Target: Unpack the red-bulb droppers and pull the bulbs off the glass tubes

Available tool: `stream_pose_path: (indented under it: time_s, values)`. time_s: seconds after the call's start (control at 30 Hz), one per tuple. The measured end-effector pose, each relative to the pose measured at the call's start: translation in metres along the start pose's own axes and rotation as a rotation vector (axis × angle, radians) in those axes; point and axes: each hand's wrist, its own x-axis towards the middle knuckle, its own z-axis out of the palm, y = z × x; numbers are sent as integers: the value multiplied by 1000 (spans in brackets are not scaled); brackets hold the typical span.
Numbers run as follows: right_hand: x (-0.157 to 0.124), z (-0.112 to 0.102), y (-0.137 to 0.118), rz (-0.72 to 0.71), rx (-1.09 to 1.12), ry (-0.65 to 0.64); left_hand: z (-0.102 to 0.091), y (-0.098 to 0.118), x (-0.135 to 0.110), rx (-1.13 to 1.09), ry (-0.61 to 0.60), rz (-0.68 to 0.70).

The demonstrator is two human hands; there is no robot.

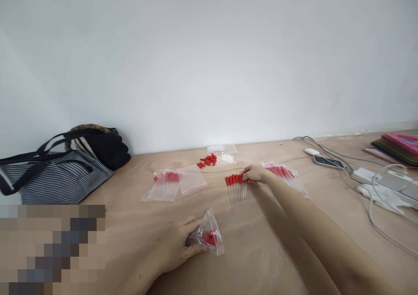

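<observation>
My left hand (183, 242) holds a clear zip-lock bag (214, 221) near the front of the table, fingers and thumb closed around its side. Red pieces (209, 238) show through the plastic. Farther off, my right hand (256, 174) pinches the red end of a thin stick at the right of a fanned row. In that row, several thin clear sticks with red ends (234, 180) lie side by side, tips toward me. A filled bag of red-ended sticks (284, 175) lies beyond my right wrist, partly behind it. Another filled bag (163, 186) rests at the left.
A flat zip-lock bag (192, 181) overlaps the left one. Loose red caps (208, 160) lie beside clear pieces (226, 158) near the wall. A striped bag (62, 175) stands left. At right are a phone (328, 162), cables, a power strip (382, 182) and a coloured stack (400, 147).
</observation>
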Motion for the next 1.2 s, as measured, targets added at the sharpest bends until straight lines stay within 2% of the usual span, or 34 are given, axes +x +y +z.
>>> stream_pose_path:
  time_s: [0.2, 0.47, 0.67, 0.97, 1.03, 1.1, 1.17, 1.2]
  values:
    - [3, 9, -6, -121, -70, 75, -2, 3, 0, 6, -2, -19]
    - [6, 3, 6, -239, -99, 175, -3, 4, 0, 14, -8, -27]
    - [2, 3, 6, -301, -148, 220, -2, 3, 0, 1, 11, -10]
    - [-17, -2, 3, -335, -191, 426, -1, 0, 0, 4, 8, -7]
    - [-30, 4, 0, -379, -177, 485, -1, 0, 0, -12, 11, 6]
    - [-51, 18, -2, -440, -151, 519, -1, 0, 0, -35, 29, 36]
    - [-76, 41, -2, -520, -116, 458, 1, -1, 1, -41, 55, 61]
    - [-88, 54, -1, -614, -54, 347, 3, -1, 2, -38, 67, 71]
